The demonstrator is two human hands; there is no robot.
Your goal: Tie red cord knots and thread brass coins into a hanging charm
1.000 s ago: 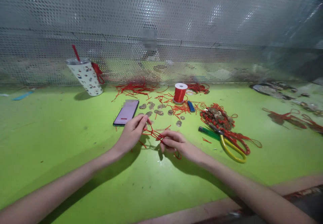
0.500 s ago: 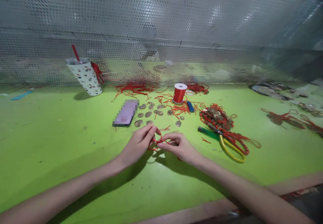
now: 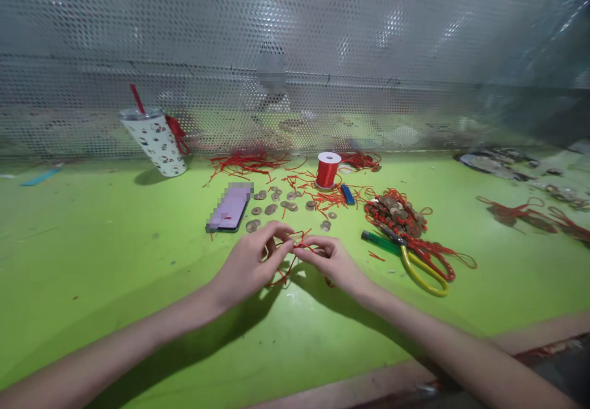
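Between my two hands a thin red cord [image 3: 302, 246] is pinched, with loose ends sticking up and hanging below. My left hand [image 3: 255, 258] is closed, thumb and index finger on the cord. Opposite it, my right hand [image 3: 332, 260] grips the same cord between thumb and fingertips; its other fingers curl inward, and a bit of red cord shows beneath. The fingers hide part of the cord. Just beyond the hands lie several round coins [image 3: 271, 209] with holes. A phone [image 3: 229, 207] rests left of these coins.
Red cord scraps [image 3: 249, 162] lie near the perforated metal screen [image 3: 207, 77]. A red cord spool [image 3: 326, 171] stands beside a blue lighter-like piece [image 3: 347, 194]. To the right are a heap of corded coins [image 3: 394, 212] and yellow-and-red-handled scissors [image 3: 426, 274]. A patterned tumbler [image 3: 157, 142] stands left.
Both hands have shifted slightly. My left fingers moved right and up, meeting my right fingertips on the cord; the upright loop of cord no longer shows.
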